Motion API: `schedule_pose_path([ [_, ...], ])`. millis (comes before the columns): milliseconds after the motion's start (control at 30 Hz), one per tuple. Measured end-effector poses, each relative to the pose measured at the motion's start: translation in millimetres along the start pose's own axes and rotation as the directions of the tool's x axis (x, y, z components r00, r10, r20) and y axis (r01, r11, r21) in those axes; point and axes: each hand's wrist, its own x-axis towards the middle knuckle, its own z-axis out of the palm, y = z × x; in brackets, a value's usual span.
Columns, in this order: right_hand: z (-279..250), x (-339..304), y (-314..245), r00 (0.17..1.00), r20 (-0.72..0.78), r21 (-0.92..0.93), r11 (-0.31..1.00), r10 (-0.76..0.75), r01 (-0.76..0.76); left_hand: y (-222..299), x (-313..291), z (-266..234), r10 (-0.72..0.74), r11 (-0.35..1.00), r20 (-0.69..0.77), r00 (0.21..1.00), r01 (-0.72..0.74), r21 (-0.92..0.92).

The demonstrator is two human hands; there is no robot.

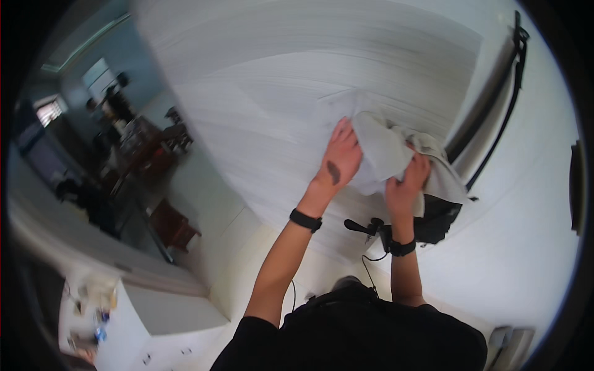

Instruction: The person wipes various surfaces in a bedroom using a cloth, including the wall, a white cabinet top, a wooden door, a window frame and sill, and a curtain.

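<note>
A: Where does the crumpled pale grey cloth (387,154) lie?
B: On the white surface (260,105), between both hands; long axis runs left to right.
A: Grip?
B: Left hand (339,159) presses flat; right hand (408,182) clutches its bunched edge.

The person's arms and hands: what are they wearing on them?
Both forearms are bare below short black sleeves. Each wrist carries a black band, on the left and on the right. The left hand has a dark oval mark on its back; the right hand wears no glove.
</note>
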Motion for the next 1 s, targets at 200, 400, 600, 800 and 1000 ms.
schedule_pose_path([
  [200, 31.4, -30.7, 10.6, 0.996, -0.067, 0.019, 0.998, 0.061, -0.060, -16.2, -18.6, 11.1, -0.021, 0.997, 0.134, 0.991, 0.032, -0.076],
  [400, 70.0, -53.4, 0.8, 0.973, -0.227, -0.087, 0.994, 0.043, -0.064, -52.8, -46.6, 8.4, 0.145, 0.986, 0.191, 0.971, -0.126, -0.107],
  [600, 139.4, -44.2, -65.0, 0.963, -0.268, -0.110, 0.993, 0.008, -0.039, -129.6, -54.9, -35.1, 0.252, 0.966, 0.119, 0.960, -0.244, -0.082],
  [800, 190.9, -11.0, -130.6, 0.977, -0.215, -0.098, 0.995, -0.009, -0.012, -209.9, -28.1, -116.1, 0.381, 0.924, 0.094, 0.920, -0.375, -0.075],
  [1000, 279.2, -50.2, -167.0, 0.918, -0.264, 0.087, 0.955, 0.297, -0.284, -290.6, -25.4, -151.8, 0.360, 0.924, -0.079, 0.930, -0.367, -0.106],
])
